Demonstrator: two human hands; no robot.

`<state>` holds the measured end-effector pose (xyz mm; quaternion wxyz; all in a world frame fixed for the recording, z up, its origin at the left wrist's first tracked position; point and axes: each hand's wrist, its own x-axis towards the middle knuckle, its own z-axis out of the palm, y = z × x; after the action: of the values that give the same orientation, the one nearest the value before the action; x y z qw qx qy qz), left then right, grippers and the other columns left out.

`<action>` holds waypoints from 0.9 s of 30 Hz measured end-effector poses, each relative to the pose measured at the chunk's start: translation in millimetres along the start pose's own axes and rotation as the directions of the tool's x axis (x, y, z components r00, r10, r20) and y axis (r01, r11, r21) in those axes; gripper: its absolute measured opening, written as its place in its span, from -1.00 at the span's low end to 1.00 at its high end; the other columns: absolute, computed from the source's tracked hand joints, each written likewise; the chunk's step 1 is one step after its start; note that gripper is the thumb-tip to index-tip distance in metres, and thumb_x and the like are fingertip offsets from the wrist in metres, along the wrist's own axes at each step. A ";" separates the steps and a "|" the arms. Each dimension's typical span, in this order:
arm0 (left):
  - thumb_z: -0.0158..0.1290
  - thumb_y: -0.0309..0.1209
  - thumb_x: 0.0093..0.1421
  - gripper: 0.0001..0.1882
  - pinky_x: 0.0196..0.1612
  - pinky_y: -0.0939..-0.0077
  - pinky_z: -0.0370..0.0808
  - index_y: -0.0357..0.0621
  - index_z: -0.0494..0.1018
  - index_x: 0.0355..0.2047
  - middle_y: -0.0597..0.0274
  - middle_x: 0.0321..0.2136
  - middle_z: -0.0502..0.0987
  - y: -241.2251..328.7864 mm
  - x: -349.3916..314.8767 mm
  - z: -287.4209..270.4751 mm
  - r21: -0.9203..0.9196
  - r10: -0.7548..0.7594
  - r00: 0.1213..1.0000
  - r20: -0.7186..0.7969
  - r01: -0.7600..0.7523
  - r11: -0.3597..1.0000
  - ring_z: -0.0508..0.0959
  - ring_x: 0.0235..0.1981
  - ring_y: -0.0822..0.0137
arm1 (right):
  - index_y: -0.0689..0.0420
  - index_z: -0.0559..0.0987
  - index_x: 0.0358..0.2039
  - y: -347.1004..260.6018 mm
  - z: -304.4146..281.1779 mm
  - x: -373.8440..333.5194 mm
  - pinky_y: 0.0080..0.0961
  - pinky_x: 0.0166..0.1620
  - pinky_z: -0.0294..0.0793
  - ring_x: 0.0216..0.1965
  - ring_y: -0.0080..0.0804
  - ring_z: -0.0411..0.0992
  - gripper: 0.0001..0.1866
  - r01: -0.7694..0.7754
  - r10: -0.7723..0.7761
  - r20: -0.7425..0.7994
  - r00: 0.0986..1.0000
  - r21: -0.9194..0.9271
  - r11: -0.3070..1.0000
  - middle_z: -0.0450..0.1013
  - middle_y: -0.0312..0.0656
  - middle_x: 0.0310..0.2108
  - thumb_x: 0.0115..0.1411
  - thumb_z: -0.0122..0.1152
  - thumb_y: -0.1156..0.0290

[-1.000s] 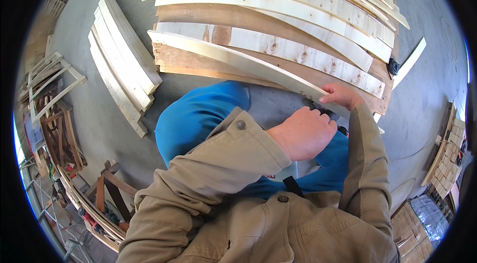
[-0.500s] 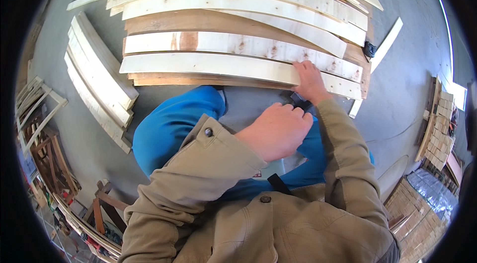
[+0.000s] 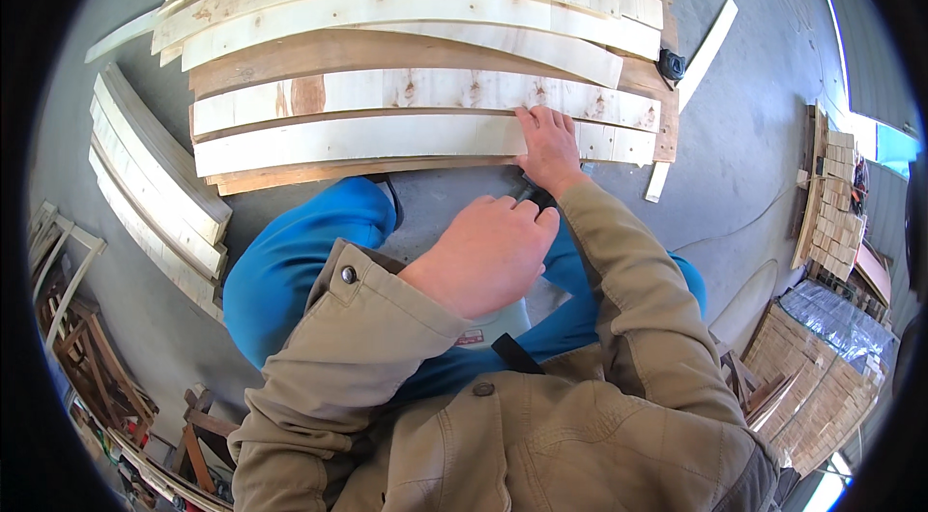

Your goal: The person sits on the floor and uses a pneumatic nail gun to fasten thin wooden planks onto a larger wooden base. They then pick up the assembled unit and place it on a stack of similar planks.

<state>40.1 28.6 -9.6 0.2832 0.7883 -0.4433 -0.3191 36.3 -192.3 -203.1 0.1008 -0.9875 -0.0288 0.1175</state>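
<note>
My right hand point(image 3: 549, 152) rests on the nearest pale wooden slat point(image 3: 358, 141), towards its right end. Its fingertips reach the slat's far edge, and the thumb lies at the near edge. Closer to my body, my left hand point(image 3: 481, 256) is curled with its back towards me. Whatever its fingers hold, if anything, is hidden. A dark object point(image 3: 535, 191) shows between the two hands, too covered to name. Just beyond the nearest slat lies a second slat point(image 3: 425, 91) with a brown stain.
More slats point(image 3: 406, 9) lie on a brown board point(image 3: 387, 48), with a black tape measure point(image 3: 671, 64) at its right. Stacked slats point(image 3: 159, 174) sit on the floor at left. Wood bundles point(image 3: 812, 367) stand at right, and wooden frames point(image 3: 97, 357) at lower left.
The whole view has shifted, so the slats and both hands appear further left. Against the slats, both hands keep about the same place and hold.
</note>
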 end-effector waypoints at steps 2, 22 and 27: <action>0.34 -0.28 0.19 -0.54 0.12 0.10 0.54 -0.20 0.48 0.02 0.04 -0.12 0.64 0.4 -0.3 -1.8 0.000 -0.009 1.000 0.010 0.009 1.000 0.64 0.00 0.00 | 0.04 0.48 0.35 0.1 -3.9 -0.2 -0.10 0.38 0.28 0.27 -0.09 0.36 -0.05 0.013 -0.012 -0.029 1.000 0.041 0.999 0.42 -0.14 0.15 -0.11 0.70 0.26; 0.37 -0.30 0.15 -0.38 0.17 0.12 0.53 -0.26 0.47 0.18 -0.04 0.00 0.64 4.1 0.9 -10.1 -0.026 0.007 1.000 0.018 -0.006 1.000 0.62 0.06 -0.04 | 0.03 0.57 0.21 1.6 -17.8 4.5 0.01 0.36 0.22 0.23 -0.11 0.42 -0.26 0.016 -0.015 0.085 0.996 -0.013 1.000 0.47 -0.15 0.12 0.00 0.64 0.16; 0.37 -0.31 0.14 -0.40 0.15 0.12 0.53 -0.25 0.47 0.16 -0.02 -0.02 0.64 2.7 1.1 -8.7 -0.041 0.017 1.000 0.008 -0.017 0.999 0.62 0.05 -0.04 | 0.00 0.59 0.20 6.2 -18.9 3.4 0.02 0.36 0.22 0.24 -0.12 0.42 -0.26 -0.023 0.025 0.083 0.996 -0.022 0.999 0.47 -0.17 0.12 -0.01 0.65 0.14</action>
<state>45.7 27.9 -2.3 0.3001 0.7772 -0.4445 -0.3291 44.2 -201.8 -187.1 0.0877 -0.9831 -0.0221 0.1593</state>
